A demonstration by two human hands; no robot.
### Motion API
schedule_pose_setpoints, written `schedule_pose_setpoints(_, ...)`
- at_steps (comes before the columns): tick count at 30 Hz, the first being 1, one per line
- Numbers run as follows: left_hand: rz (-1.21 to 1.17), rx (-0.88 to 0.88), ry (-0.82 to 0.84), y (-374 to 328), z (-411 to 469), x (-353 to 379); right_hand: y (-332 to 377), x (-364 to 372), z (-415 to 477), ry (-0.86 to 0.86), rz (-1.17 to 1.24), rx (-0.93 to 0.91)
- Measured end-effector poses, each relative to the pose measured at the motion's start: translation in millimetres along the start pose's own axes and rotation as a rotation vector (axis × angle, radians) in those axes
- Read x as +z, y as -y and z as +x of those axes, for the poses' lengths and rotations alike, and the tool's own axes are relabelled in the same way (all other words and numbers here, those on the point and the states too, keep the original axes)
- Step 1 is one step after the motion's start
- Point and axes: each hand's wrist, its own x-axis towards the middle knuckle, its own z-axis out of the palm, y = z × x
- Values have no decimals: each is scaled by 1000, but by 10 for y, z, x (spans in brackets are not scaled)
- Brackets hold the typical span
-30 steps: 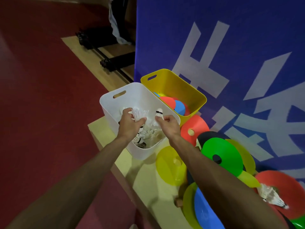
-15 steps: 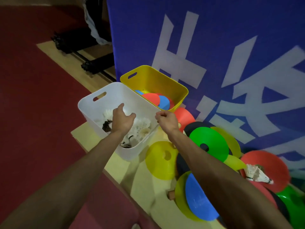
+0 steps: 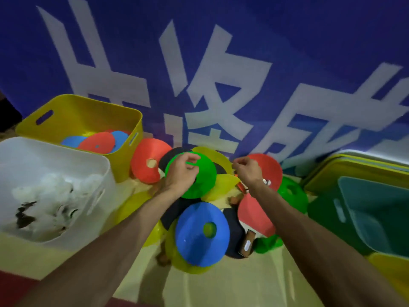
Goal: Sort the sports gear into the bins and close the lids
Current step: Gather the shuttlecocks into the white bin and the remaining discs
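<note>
Our left hand [image 3: 182, 173] gripping the green disc cone [image 3: 205, 180] mid-desk [image 3: 221, 284], our right hand [image 3: 249, 171] curled beside it, hold unclear, white bin [image 3: 55, 160] at the left edge.

The green disc cone [image 3: 205, 178] looks like smooth, faintly glossy plastic, and so do the blue disc cone [image 3: 194, 240] in front of it and the orange disc cone [image 3: 143, 173] just left of it. Further left of it, the yellow bin [image 3: 88, 116] and the white bin [image 3: 44, 151] are smooth plastic with a soft sheen. The shuttlecocks [image 3: 51, 196] in the white one seem feathery, though blur hides detail. Behind the green disc cone hangs a matt blue cloth banner [image 3: 332, 41]. Beneath it, the pale table [image 3: 221, 284] is smooth and slightly shiny. To its right, the dark green bin [image 3: 325, 213] is satin plastic.
</note>
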Motion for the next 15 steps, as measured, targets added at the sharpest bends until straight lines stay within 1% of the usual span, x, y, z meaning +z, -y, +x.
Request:
schedule_pose_setpoints(3, 24, -21, 100, -68, 37, 467, -392, -442, 141, -49, -43, 62)
schedule_pose_setpoints(5, 46, -57, 156, -78, 57, 738, -624, -658, 244, -40, -99, 90)
schedule_pose_setpoints(10, 62, -210, 232, -1, 36, 1322, -1020, -953, 479, 35, -278, 115)
schedule_pose_setpoints(15, 58, -339, 303, 17, 77, 1754, -1173, -1033, 734, 153, -413, 29)
